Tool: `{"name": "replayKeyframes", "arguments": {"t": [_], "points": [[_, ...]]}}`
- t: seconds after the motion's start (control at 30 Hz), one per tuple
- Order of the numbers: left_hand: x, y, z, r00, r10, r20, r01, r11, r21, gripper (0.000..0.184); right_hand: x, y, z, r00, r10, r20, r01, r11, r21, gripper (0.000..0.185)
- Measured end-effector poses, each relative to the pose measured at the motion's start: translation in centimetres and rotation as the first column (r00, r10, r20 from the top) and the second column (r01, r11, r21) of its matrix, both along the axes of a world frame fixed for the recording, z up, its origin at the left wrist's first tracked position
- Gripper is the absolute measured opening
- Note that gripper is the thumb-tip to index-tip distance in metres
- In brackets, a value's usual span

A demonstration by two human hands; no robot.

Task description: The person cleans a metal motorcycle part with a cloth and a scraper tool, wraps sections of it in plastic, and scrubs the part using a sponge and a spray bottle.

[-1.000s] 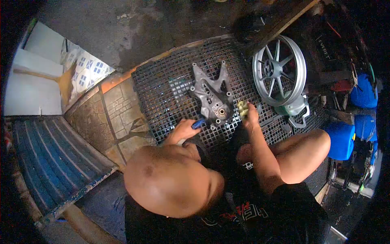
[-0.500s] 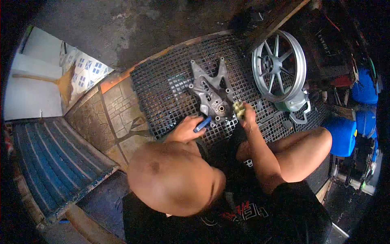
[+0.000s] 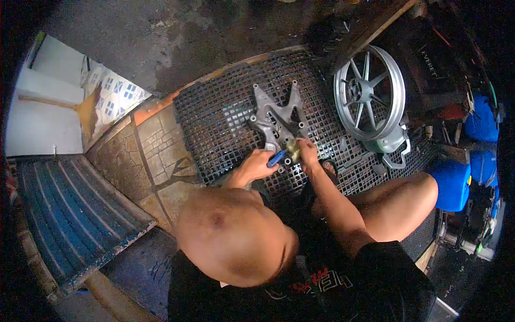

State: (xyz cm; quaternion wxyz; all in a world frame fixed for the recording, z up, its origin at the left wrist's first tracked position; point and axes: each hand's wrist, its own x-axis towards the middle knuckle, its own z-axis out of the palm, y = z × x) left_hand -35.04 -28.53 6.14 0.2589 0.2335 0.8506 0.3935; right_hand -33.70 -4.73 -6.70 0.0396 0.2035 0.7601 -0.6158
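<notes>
A grey cast-metal motorcycle bracket point(image 3: 276, 111) with two forked arms lies on the black grid mat, its near end close to my feet. My left hand point(image 3: 257, 164) is closed around a blue-handled tool point(image 3: 277, 158), whose working end I cannot make out. In my right hand point(image 3: 308, 152) is a pale yellow sponge point(image 3: 293, 147), crumpled between the fingers. This hand is over the lower part of the bracket, close to the blue tool, and it hides the bearing hole there.
A silver spoked wheel point(image 3: 370, 94) leans to the right, with a grey-green metal part point(image 3: 389, 140) beneath it. Blue jugs point(image 3: 450, 182) stand at far right. A ribbed blue mat point(image 3: 75, 214) lies left, near a broom point(image 3: 88, 110). The grid mat point(image 3: 206, 115) covers the floor.
My right hand has moved left with the sponge, onto the bracket's lower end. My left hand and the blue tool have shifted slightly right and up, so both hands are closer together.
</notes>
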Motion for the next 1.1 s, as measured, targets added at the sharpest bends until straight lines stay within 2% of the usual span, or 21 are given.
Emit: {"name": "replayKeyframes", "arguments": {"t": [0.03, 0.1, 0.2, 0.27, 0.3, 0.4, 0.43, 0.47, 0.57, 0.6, 0.63, 0.7, 0.77, 0.8, 0.83, 0.9, 0.93, 0.97, 1.03, 1.07, 1.1], "points": [[0.1, 0.1, 0.1, 1.0, 0.012, 0.004, -0.012, 1.0, -0.013, 0.037, -0.1, -0.3, -1.0, 0.999, -0.014, -0.035, 0.013, 1.0, -0.027, 0.016], [-0.2, 0.1, -0.1, 0.999, 0.02, 0.029, -0.019, 0.998, -0.059, 0.036, -0.4, -1.6, -2.1, 0.994, -0.077, -0.08, 0.082, 0.995, 0.064, 0.026], [-0.2, -0.3, -0.3, 0.996, 0.085, -0.013, -0.086, 0.996, -0.015, 0.034, -1.6, -3.0, -0.9, 0.983, -0.177, -0.052, 0.174, 0.983, -0.064, 0.019], [0.0, -0.4, -1.5, 0.991, 0.115, -0.075, -0.111, 0.992, 0.052, 0.033, -2.3, -3.9, 2.0, 0.991, -0.129, -0.039, 0.121, 0.977, -0.175, 0.009], [-0.1, -0.4, -1.0, 0.992, 0.114, -0.045, -0.113, 0.993, 0.028, 0.033, -2.6, -4.0, 2.5, 0.994, -0.107, -0.038, 0.095, 0.969, -0.228, 0.006], [-0.3, -0.2, -0.1, 0.992, 0.112, 0.057, -0.109, 0.993, -0.054, 0.034, -3.3, -4.1, 2.0, 0.992, -0.061, -0.112, 0.043, 0.987, -0.156, 0.005], [-0.3, -0.4, 0.0, 0.993, 0.115, 0.022, -0.114, 0.993, -0.033, 0.035, -3.4, -4.1, 2.0, 0.99, -0.051, -0.134, 0.034, 0.991, -0.132, 0.005], [-0.3, -0.5, 0.2, 0.993, 0.119, -0.012, -0.119, 0.993, -0.01, 0.035, -3.4, -4.0, 1.9, 0.994, -0.058, -0.09, 0.041, 0.982, -0.186, 0.007], [-0.9, -0.6, -0.1, 0.99, 0.121, -0.072, -0.109, 0.982, 0.153, 0.034, -3.8, -3.4, 5.6, 0.963, -0.013, -0.268, -0.002, 0.998, -0.056, 0.01], [-1.1, -0.5, -0.4, 0.989, 0.122, -0.081, -0.101, 0.969, 0.225, 0.034, -4.2, -2.9, 9.3, 0.998, -0.024, -0.06, 0.021, 0.999, -0.046, 0.019], [-1.4, -0.1, -0.3, 0.988, 0.123, -0.098, -0.101, 0.974, 0.205, 0.033, -5.4, -2.0, 10.1, 0.951, 0.008, -0.308, 0.043, 0.987, 0.157, 0.021], [-2.3, 0.5, 0.1, 0.984, 0.12, -0.134, -0.097, 0.982, 0.165, 0.033, -7.7, -0.3, 12.2, 0.947, -0.164, -0.275, 0.207, 0.969, 0.137, 0.022], [-3.3, 0.9, 0.7, 0.988, 0.142, -0.056, -0.132, 0.978, 0.165, 0.032, -10.2, 2.5, 9.9, 0.957, -0.17, -0.237, 0.188, 0.981, 0.056, 0.023], [-3.4, 1.1, 0.5, 0.987, 0.151, -0.055, -0.142, 0.98, 0.142, 0.032, -11.0, 4.1, 6.7, 0.956, -0.087, -0.28, 0.079, 0.996, -0.041, 0.026], [-3.5, 1.4, 0.1, 0.986, 0.158, -0.052, -0.151, 0.981, 0.121, 0.032, -11.0, 4.0, 7.1, 0.991, -0.046, -0.126, 0.054, 0.997, 0.054, 0.033], [-3.4, 1.7, -0.7, 0.988, 0.139, -0.067, -0.129, 0.984, 0.126, 0.032, -11.2, 6.7, 0.0, 0.97, 0.179, -0.166, -0.122, 0.944, 0.306, 0.038], [-3.0, 1.8, -0.7, 0.986, 0.145, -0.085, -0.133, 0.982, 0.135, 0.032, -10.5, 7.8, -2.1, 0.965, 0.252, -0.07, -0.184, 0.843, 0.505, 0.042], [-2.8, 1.6, -0.3, 0.983, 0.154, -0.101, -0.139, 0.98, 0.141, 0.032, -9.6, 7.1, -1.2, 0.967, 0.237, -0.089, -0.18, 0.89, 0.419, 0.043], [-3.0, 1.6, 0.2, 0.992, 0.125, -0.011, -0.122, 0.982, 0.141, 0.032, -7.5, 5.7, 1.6, 0.972, 0.201, -0.118, -0.17, 0.958, 0.231, 0.044], [-3.1, 1.8, 0.4, 0.991, 0.131, 0.029, -0.134, 0.982, 0.136, 0.031, -6.6, 4.6, 4.9, 0.986, 0.164, -0.034, -0.143, 0.929, 0.342, 0.042], [-3.3, 2.0, 0.5, 0.989, 0.132, 0.067, -0.14, 0.981, 0.133, 0.03, -5.4, 4.7, 4.9, 0.993, 0.117, 0.035, -0.121, 0.968, 0.218, 0.041]]}}
